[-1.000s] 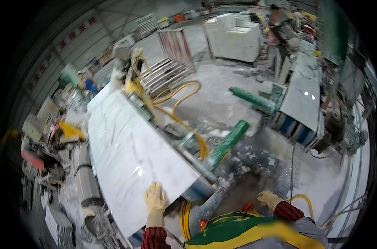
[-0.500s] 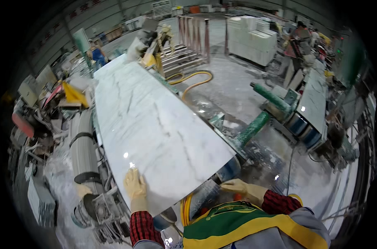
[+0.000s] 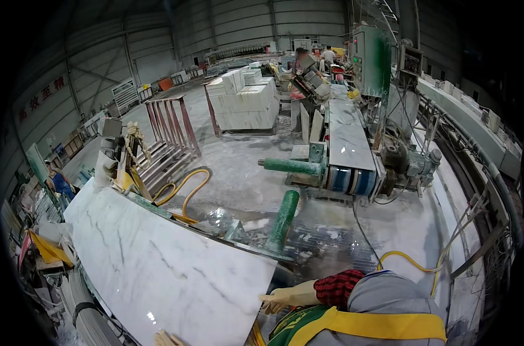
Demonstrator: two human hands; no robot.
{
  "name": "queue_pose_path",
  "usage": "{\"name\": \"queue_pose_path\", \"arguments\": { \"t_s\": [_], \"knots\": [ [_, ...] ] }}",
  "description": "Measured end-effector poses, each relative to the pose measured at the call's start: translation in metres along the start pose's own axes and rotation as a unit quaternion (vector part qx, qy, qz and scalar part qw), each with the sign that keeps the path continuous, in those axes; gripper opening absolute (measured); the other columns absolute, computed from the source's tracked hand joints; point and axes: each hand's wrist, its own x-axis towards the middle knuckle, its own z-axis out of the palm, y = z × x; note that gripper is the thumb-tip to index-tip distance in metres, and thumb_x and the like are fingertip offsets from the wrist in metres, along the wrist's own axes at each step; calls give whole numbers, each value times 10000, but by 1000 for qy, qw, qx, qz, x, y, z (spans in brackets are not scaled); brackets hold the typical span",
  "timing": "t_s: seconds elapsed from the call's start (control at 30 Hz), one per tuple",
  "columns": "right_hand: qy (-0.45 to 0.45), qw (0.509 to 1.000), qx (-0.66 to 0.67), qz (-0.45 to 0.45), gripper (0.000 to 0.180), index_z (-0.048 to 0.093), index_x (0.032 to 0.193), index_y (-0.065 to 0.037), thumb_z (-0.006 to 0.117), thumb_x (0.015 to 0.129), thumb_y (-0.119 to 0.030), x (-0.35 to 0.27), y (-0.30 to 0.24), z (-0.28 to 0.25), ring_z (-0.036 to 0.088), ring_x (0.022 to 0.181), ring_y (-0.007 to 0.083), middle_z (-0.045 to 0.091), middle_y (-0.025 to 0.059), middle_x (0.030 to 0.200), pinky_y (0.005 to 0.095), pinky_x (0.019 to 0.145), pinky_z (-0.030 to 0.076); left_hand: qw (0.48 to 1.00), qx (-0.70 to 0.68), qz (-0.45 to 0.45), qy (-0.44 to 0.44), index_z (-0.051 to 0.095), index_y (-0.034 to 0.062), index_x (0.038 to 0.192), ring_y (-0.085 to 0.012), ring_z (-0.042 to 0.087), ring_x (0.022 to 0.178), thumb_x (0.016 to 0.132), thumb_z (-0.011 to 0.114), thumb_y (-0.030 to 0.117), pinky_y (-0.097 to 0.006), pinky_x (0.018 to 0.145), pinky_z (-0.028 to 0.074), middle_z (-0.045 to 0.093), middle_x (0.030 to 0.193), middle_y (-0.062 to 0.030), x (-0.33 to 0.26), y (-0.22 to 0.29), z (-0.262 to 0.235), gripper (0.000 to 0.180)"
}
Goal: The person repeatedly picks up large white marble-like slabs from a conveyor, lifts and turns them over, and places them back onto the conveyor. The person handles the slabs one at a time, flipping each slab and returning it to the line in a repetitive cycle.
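Observation:
A long white marble slab [image 3: 175, 254] with grey veins and a wet shine lies flat across the left and lower part of the view. My left hand [image 3: 167, 339], in a pale cream glove, shows only its fingers at the bottom edge. They lie flat and spread on the slab's near part. At the slab's near right edge is my right hand [image 3: 280, 298], also gloved, with its fingers stretched out toward the slab and meeting its edge. Red-and-black checked cloth [image 3: 337, 287] covers that forearm.
Green rollers [image 3: 284, 222] jut out beyond the slab. A second conveyor [image 3: 351, 135] carries another marble slab. Yellow hoses [image 3: 195, 184] lie on the wet floor. Behind stand a metal rack [image 3: 172, 132] and stacked white stone blocks [image 3: 244, 104]. People [image 3: 60, 183] are farther off.
The view has swung to the right and up, so the slab and my left hand sit lower and farther left. My right hand now reaches to the slab's edge.

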Motion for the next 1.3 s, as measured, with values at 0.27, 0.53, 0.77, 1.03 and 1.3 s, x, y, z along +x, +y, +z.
{"name": "queue_pose_path", "arguments": {
  "t_s": [0.27, 0.53, 0.77, 1.03, 1.3],
  "knots": [
    [-22, 999, 24, -34, 620, 727, 1098, -4, 678, 939, -601, 16, 7, -6, 676, 839, 201, 743, 122, 944, 319, 778, 535, 1000, -1, -10, 6, 595, 20, 1401, -328, 555, 1333, 1084, 464, 274, -434, 1163, 411, 601, 1418, -221, -10, -9, 27, 427],
    [74, 983, -140, -97, 724, 763, 891, -7, 606, 906, -714, 17, 13, 2, 663, 723, 226, 722, 126, 776, 363, 708, 525, 998, -22, -41, -32, 625, 19, 1368, -331, 554, 1333, 1086, 459, 278, -429, 1164, 411, 604, 1416, -218, -6, 3, 18, 418],
    [64, 969, -196, -134, 741, 769, 815, -17, 514, 963, -698, -6, 2, 7, 665, 712, 236, 719, 112, 752, 353, 706, 519, 999, -9, -18, -29, 593, 15, 1400, -311, 535, 1358, 1081, 450, 247, -422, 1180, 393, 583, 1446, -206, -14, -6, 33, 419],
    [69, 960, -265, -62, 733, 760, 1110, -1, 503, 982, -675, 17, 13, -7, 708, 857, 195, 779, 107, 953, 309, 815, 545, 999, 27, 19, -25, 539, 23, 1457, -292, 502, 1397, 1064, 434, 177, -414, 1208, 359, 554, 1483, -191, -24, -20, 67, 436],
    [58, 972, -214, -79, 806, 757, 1107, 15, 524, 927, -736, 20, 24, -9, 706, 894, 269, 761, 159, 969, 367, 828, 533, 999, 27, 22, -39, 522, 27, 1472, -286, 486, 1416, 1060, 439, 160, -415, 1215, 340, 549, 1494, -177, -27, -12, 43, 441]
  ]
}}
